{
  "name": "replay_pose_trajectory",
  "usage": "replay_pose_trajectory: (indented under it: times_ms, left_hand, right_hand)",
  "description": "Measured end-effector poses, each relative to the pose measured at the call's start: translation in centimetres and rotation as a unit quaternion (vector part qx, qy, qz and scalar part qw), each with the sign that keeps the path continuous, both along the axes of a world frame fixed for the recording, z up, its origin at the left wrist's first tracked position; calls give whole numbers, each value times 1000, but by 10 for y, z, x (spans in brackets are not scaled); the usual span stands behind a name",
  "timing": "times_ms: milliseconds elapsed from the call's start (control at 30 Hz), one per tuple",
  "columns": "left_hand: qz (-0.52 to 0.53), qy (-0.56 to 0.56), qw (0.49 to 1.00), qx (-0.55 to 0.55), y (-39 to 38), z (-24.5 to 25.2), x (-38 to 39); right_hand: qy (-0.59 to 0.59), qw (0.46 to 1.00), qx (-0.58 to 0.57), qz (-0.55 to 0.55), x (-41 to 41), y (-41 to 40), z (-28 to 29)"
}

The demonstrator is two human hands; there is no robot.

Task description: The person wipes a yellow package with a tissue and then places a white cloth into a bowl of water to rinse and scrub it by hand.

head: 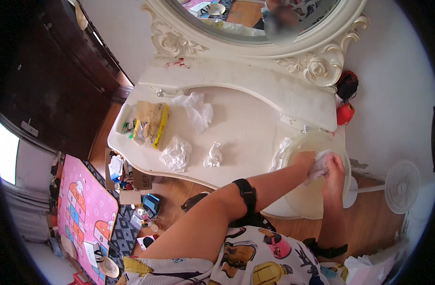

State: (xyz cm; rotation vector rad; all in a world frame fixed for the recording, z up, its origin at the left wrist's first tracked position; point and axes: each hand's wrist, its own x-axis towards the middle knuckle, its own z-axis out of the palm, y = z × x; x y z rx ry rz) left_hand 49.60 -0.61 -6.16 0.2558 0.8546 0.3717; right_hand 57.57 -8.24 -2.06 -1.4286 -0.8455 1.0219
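A wet-looking white cloth is bunched between my two hands. My left hand grips its left side, and my right hand is closed around the other end. Both hands are over a round, cream-coloured basin at the right end of a white dressing table. Whether the cloth touches what is in the basin, I cannot tell. Just left of the rim lies a crumpled white cloth or tissue, partly hidden by the basin.
Crumpled white tissue, thin plastic bags and a yellow-edged package lie on the table's left half. An ornate mirror frame rises behind. A white standing fan is at right; an open cardboard box stands on the floor.
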Motion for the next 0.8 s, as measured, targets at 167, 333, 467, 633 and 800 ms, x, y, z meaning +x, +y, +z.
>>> replay_pose_trajectory:
  times_ms: [167, 333, 467, 633, 800]
  left_hand:
    - [-37, 151, 738, 657, -12, 29, 4]
    - [-7, 118, 356, 927, -4, 37, -27]
    - [-71, 81, 378, 919, 3, 37, -24]
    - [-82, 31, 529, 844, -9, 47, -7]
    - [-15, 106, 572, 813, -8, 45, 6]
  right_hand:
    - [420, 906, 25, -35, 11, -5, -18]
    - [409, 910, 13, -70, 19, 1, 2]
    - [363, 928, 85, -4, 15, 11, -11]
    - [551, 826, 103, 65, 24, 12, -21]
    - [487, 868, 49, -84, 1, 19, -7]
